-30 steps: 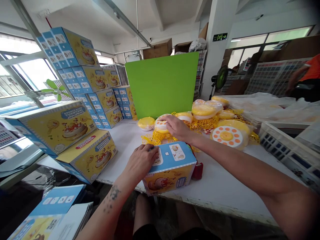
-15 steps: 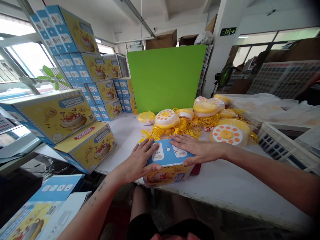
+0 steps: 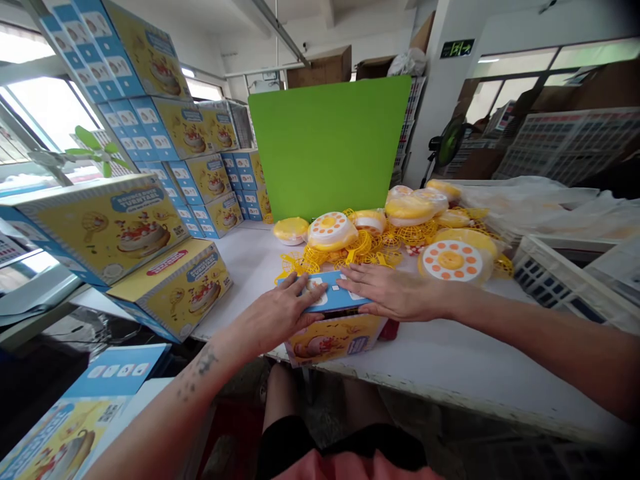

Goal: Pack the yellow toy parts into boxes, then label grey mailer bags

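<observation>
Near the front edge of the white, smooth tabletop point(image 3: 430, 357), the printed cardboard box point(image 3: 330, 341) stands square-cornered. My left hand point(image 3: 280, 308) lies flat, fingers spread, over the left end of its blue top flap point(image 3: 334, 301); my right hand point(image 3: 395, 292) rests flat over the right end, fingers stretched out straight. A thin dark gap shows between flap and yellow front. Just behind the box lie airy yellow mesh pieces point(image 3: 314, 258) and a rounded yellow-and-white disc point(image 3: 333, 224) ringed with orange dots. Beyond rises a flat green panel point(image 3: 327, 147).
</observation>
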Demonstrator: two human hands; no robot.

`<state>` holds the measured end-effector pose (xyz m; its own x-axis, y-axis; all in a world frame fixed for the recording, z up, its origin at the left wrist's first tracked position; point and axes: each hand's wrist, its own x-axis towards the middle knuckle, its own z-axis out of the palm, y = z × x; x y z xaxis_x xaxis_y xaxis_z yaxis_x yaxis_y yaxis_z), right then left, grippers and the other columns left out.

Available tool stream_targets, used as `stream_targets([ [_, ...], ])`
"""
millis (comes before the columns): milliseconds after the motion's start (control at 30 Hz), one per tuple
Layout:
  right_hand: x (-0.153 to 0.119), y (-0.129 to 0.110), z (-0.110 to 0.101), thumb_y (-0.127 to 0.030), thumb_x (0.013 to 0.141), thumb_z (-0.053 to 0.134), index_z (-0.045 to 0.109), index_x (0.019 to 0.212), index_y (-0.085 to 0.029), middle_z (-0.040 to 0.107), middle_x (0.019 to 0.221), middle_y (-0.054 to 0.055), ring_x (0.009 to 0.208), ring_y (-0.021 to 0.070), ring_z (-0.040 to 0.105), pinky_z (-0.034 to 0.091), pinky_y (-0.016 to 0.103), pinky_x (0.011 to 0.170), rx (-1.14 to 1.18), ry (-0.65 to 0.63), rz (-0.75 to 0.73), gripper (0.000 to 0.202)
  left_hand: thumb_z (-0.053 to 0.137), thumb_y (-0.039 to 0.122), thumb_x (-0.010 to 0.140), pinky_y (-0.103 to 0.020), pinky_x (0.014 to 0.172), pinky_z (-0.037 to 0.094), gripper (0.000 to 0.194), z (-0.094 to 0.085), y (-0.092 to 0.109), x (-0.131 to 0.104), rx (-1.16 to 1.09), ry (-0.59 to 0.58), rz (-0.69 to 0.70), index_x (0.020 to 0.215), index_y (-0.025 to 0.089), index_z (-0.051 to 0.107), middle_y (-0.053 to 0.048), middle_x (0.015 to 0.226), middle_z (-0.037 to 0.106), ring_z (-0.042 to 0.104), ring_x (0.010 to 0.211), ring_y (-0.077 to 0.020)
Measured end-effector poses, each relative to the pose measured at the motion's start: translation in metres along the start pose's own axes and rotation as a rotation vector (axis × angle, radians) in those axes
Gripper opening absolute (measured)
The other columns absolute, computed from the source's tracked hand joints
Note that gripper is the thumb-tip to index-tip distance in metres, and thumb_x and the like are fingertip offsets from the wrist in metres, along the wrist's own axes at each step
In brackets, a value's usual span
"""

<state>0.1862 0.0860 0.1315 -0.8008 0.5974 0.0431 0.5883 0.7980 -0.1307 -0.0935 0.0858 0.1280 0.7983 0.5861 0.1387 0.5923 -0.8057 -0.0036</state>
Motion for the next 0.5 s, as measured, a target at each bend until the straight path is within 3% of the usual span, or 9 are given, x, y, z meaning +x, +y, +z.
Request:
stream_targets([
  [167, -0.006, -0.002, 0.012, -0.052, 0.094, 0.044, 0.025, 0.151, -0.02, 0.017, 0.159, 0.015, 0.146, 0.0336, 0.012, 0.018, 0.058, 0.116, -0.029, -0.005, 0.031, 0.068, 0.034, 0.045, 0.098, -0.054, 0.105, 0.04, 0.051, 0.003, 0.005, -0.001, 0.003, 0.023, -0.015, 0.143, 0.021, 0.041, -0.021, 0.144, 0.044, 0.034, 0.138, -0.0333],
  [300, -0.009, -0.001, 0.017, -0.054, 0.09, 0.051, 0.023, 0.151, -0.019, 0.015, 0.159, 0.019, 0.146, 0.0368, 0.013, 0.02, 0.061, 0.114, -0.1, 0.006, 0.043, 0.076, 0.035, 0.044, 0.098, -0.055, 0.111, 0.033, 0.049, 0.009, -0.003, -0.011, -0.14, 0.076, -0.006, 0.141, 0.023, 0.043, -0.016, 0.148, 0.041, 0.028, 0.142, -0.0299],
  [400, -0.008, -0.001, 0.017, -0.049, 0.093, 0.049, 0.024, 0.151, -0.017, 0.018, 0.158, 0.02, 0.145, 0.0337, 0.017, 0.022, 0.058, 0.114, -0.146, 0.033, 0.018, 0.071, 0.053, 0.044, 0.091, -0.048, 0.114, 0.033, 0.057, 0.022, -0.014, -0.024, -0.34, 0.185, -0.008, 0.144, 0.028, 0.038, -0.009, 0.149, 0.041, 0.029, 0.142, -0.0254],
  [500, -0.004, -0.003, 0.016, -0.044, 0.093, 0.05, 0.028, 0.149, -0.014, 0.027, 0.155, 0.019, 0.143, 0.0313, 0.026, 0.026, 0.056, 0.114, -0.208, 0.073, 0.024, 0.068, 0.061, 0.038, 0.088, -0.049, 0.113, 0.035, 0.058, 0.04, -0.017, -0.034, -0.379, 0.364, 0.009, 0.141, 0.027, 0.041, -0.008, 0.145, 0.046, 0.03, 0.141, -0.0246],
])
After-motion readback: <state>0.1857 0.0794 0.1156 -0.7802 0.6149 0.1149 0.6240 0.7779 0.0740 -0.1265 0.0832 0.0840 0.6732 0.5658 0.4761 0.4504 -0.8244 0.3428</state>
